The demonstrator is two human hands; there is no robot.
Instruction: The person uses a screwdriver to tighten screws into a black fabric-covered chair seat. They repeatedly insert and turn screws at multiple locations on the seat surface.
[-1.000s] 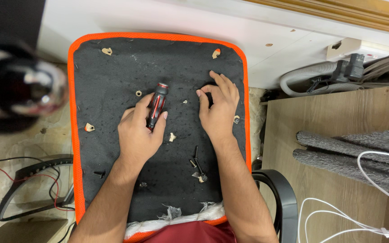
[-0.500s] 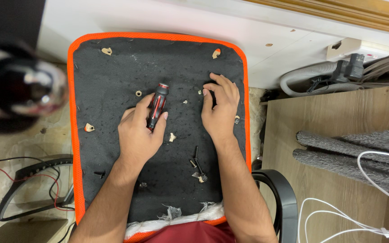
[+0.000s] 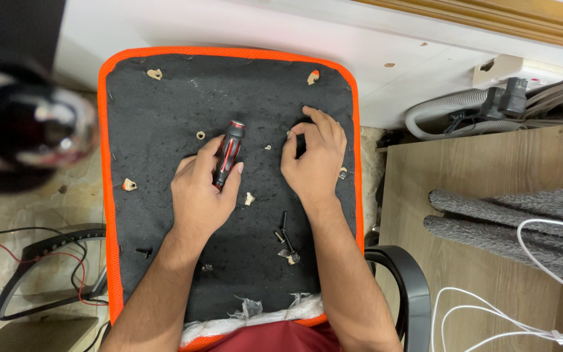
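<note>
Hands have shifted little over the last second: the right hand (image 3: 314,163), earlier laid flatter on the upturned seat base (image 3: 164,117), has its fingers curled, thumb and forefinger drawn together at a spot on the black fabric; whether anything is pinched there cannot be told. The left hand (image 3: 200,192) remains where it was, near the middle of the seat base, closed around the screwdriver (image 3: 228,153). The screwdriver's handle is black with red strips, its butt end pointing toward the far edge of the seat base; the shaft is hidden under the palm. The seat base is black felt-like cloth with an orange mesh border, pierced by several pale-rimmed holes. Loose black screws (image 3: 285,231) lie on the seat base nearer the person, just beside the right wrist. A black armrest (image 3: 408,287) shows off its right near corner.
</note>
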